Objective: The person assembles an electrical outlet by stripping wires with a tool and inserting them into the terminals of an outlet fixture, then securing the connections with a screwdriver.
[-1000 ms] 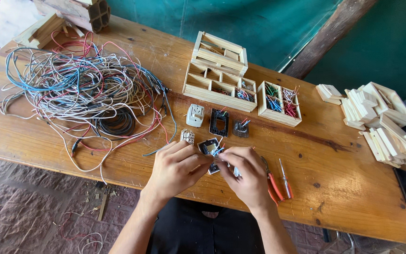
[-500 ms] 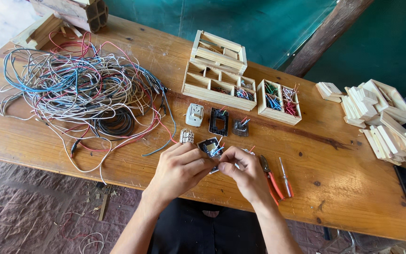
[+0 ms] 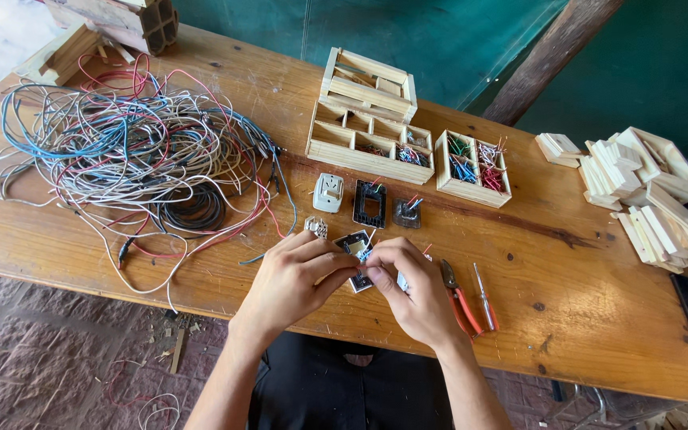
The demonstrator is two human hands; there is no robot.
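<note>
Left hand curled, fingers pinched on the near edge of a small black switch module held just above the table. Right hand closed from the other side, fingertips pressed together on the same module, apparently nipping one of the short coloured wires at its back; exact grip hidden by the knuckles.

By the look of things, wiring partly done: thin leads already sprouting from the module, yet no faceplate on it and both hands busy at the terminals, so fitting of wires probably unfinished. Just beyond the hands, three more pieces in a row, each with wire stubs or none: white socket, black frame, small dark module. Touching distance left of the left hand, a small pale part. Likely several units left to wire and assemble.

Right of the right hand, close by: red-handled pliers and a screwdriver, lying idle. Farther ahead, wooden compartment trays and a smaller wooden box stocked with cut wire bits. Far to the left, a big tangle of cable; far to the right, stacked wooden slats.

Nothing blocking the hands directly; nearest loose ends of the tangle trailing toward the left hand, not touching.
</note>
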